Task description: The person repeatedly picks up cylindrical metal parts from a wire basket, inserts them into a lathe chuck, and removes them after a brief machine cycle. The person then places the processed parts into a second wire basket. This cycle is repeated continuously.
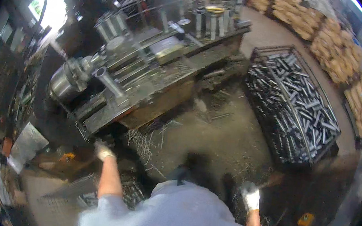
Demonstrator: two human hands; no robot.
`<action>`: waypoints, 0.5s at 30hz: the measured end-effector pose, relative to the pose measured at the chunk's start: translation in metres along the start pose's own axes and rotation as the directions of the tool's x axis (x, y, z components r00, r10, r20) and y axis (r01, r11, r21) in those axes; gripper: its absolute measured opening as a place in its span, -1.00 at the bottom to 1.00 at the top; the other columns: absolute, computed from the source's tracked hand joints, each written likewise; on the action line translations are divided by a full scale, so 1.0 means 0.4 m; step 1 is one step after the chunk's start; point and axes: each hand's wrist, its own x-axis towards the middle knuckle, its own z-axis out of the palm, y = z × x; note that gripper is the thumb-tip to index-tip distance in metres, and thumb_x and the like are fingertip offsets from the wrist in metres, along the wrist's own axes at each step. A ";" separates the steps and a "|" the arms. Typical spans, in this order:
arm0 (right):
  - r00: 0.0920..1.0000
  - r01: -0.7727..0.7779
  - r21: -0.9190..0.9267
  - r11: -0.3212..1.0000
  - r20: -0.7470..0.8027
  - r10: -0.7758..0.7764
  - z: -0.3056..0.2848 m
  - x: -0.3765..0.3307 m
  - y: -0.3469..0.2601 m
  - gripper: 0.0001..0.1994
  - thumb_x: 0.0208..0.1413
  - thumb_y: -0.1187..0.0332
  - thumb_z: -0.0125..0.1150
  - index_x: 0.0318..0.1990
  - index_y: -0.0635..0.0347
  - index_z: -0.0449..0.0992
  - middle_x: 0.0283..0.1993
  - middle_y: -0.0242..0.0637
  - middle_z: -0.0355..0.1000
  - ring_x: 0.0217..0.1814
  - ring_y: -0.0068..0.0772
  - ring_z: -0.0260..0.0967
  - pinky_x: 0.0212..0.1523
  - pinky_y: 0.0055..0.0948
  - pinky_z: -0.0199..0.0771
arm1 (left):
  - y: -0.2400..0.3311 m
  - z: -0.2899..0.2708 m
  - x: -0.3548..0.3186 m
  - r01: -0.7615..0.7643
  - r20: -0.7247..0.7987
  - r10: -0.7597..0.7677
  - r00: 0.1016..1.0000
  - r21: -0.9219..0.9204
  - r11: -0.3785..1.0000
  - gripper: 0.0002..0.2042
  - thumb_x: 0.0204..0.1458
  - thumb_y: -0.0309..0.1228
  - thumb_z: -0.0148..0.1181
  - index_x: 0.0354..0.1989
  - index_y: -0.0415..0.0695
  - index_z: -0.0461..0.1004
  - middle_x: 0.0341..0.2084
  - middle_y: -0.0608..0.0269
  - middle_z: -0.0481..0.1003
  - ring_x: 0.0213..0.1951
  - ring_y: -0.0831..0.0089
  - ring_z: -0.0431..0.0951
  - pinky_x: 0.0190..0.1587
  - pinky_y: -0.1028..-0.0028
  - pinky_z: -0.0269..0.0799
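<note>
My left hand (104, 151) wears a pale work glove and hangs near the low front corner of a lathe-like machine (157, 87); its fingers are smeared by motion. At my right side is my right hand (250, 197), in a white glove with dark fingertips. Its fingers are blurred as well, and whether it holds anything cannot be made out. The machine's round metal chuck (66, 82) is at the left. Near the chuck, a grey metal tube (109, 82) lies slanted on the machine bed.
A long black wire crate (291, 97) full of short metal tubes stands on the right. Curly metal shavings (147, 147) litter the floor by the machine. Several upright tubes (212, 24) stand at its far end. Brown sacks (337, 51) are stacked at the back right.
</note>
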 end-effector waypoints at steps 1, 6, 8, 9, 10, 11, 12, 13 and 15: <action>0.993 0.077 -0.114 0.990 0.097 -0.066 0.041 0.067 -0.032 -0.76 0.09 0.39 0.36 -0.11 0.32 0.66 -0.27 -0.19 0.65 -0.20 -0.42 0.61 -0.20 -0.37 0.58 | 0.083 -0.121 0.044 -0.146 -0.135 0.192 0.972 0.291 0.945 -0.55 0.44 -0.17 -0.05 0.34 -0.21 0.35 0.17 -0.03 0.53 0.04 0.11 0.62 0.04 0.24 0.55; 0.935 0.123 -0.393 0.911 0.354 0.026 0.224 0.297 -0.176 -0.63 0.07 0.14 0.43 -0.04 0.17 0.69 -0.07 -0.03 0.67 0.03 0.04 0.62 0.06 -0.21 0.59 | 0.329 -0.326 -0.066 0.128 -0.797 0.301 0.524 0.423 0.897 -0.28 0.42 0.04 -0.07 0.47 -0.39 0.19 0.35 -0.28 0.36 0.32 -0.10 0.44 0.39 0.12 0.31; 0.881 0.210 -0.404 0.891 0.473 0.007 0.246 0.363 -0.199 -0.58 0.07 0.10 0.41 0.01 0.16 0.69 -0.01 0.01 0.66 0.11 0.05 0.61 0.13 -0.20 0.57 | 0.362 -0.304 -0.142 0.038 -0.627 0.510 0.589 0.652 0.757 -0.29 0.43 0.07 -0.13 0.44 -0.37 0.23 0.35 -0.31 0.35 0.33 -0.14 0.42 0.38 0.09 0.32; 0.883 0.175 -0.497 0.850 0.461 0.088 0.260 0.389 -0.211 -0.57 0.08 0.10 0.40 0.03 0.16 0.69 0.01 0.01 0.65 0.12 0.05 0.60 0.14 -0.21 0.57 | 0.365 -0.298 -0.159 -0.032 -0.499 0.612 0.614 0.759 0.651 -0.29 0.44 0.08 -0.16 0.43 -0.37 0.25 0.35 -0.32 0.35 0.33 -0.16 0.41 0.37 0.08 0.33; 0.861 0.191 -0.526 0.829 0.495 0.115 0.253 0.420 -0.209 -0.56 0.08 0.09 0.40 0.04 0.16 0.69 0.04 0.02 0.64 0.14 0.05 0.60 0.15 -0.21 0.57 | 0.354 -0.288 -0.180 0.040 -0.543 0.532 0.650 0.723 0.689 -0.32 0.43 0.08 -0.15 0.41 -0.31 0.30 0.33 -0.29 0.38 0.30 -0.20 0.42 0.36 0.11 0.32; 0.863 0.173 -0.615 0.769 0.471 0.183 0.266 0.445 -0.217 -0.55 0.09 0.09 0.39 0.06 0.16 0.68 0.06 0.02 0.64 0.15 0.04 0.59 0.16 -0.21 0.56 | 0.348 -0.294 -0.173 0.026 -0.497 0.550 0.671 0.757 0.653 -0.33 0.43 0.07 -0.12 0.39 -0.33 0.32 0.31 -0.29 0.40 0.30 -0.19 0.42 0.35 0.11 0.32; 0.813 0.274 -0.550 0.789 0.570 0.115 0.263 0.474 -0.217 -0.55 0.09 0.09 0.38 0.06 0.16 0.68 0.06 0.03 0.63 0.16 0.04 0.59 0.17 -0.22 0.56 | 0.338 -0.305 -0.173 0.033 -0.474 0.553 0.685 0.779 0.626 -0.34 0.42 0.05 -0.08 0.37 -0.36 0.34 0.30 -0.28 0.42 0.29 -0.18 0.43 0.35 0.11 0.32; 0.787 0.332 -0.541 0.773 0.610 0.089 0.274 0.503 -0.225 -0.55 0.09 0.10 0.38 0.07 0.16 0.68 0.06 0.03 0.63 0.16 0.04 0.59 0.18 -0.22 0.56 | 0.335 -0.327 -0.155 0.067 -0.493 0.551 0.673 0.783 0.618 -0.35 0.42 0.03 -0.05 0.35 -0.39 0.36 0.28 -0.28 0.44 0.29 -0.17 0.44 0.34 0.11 0.32; 0.751 0.378 -0.508 0.774 0.657 0.064 0.296 0.563 -0.250 -0.56 0.10 0.10 0.37 0.07 0.15 0.68 0.06 0.03 0.63 0.16 0.04 0.59 0.19 -0.22 0.56 | 0.339 -0.371 -0.126 -0.051 -0.484 0.321 0.814 0.492 0.869 -0.44 0.37 0.08 0.01 0.18 -0.22 0.50 0.08 -0.06 0.56 0.06 0.00 0.55 0.08 0.12 0.43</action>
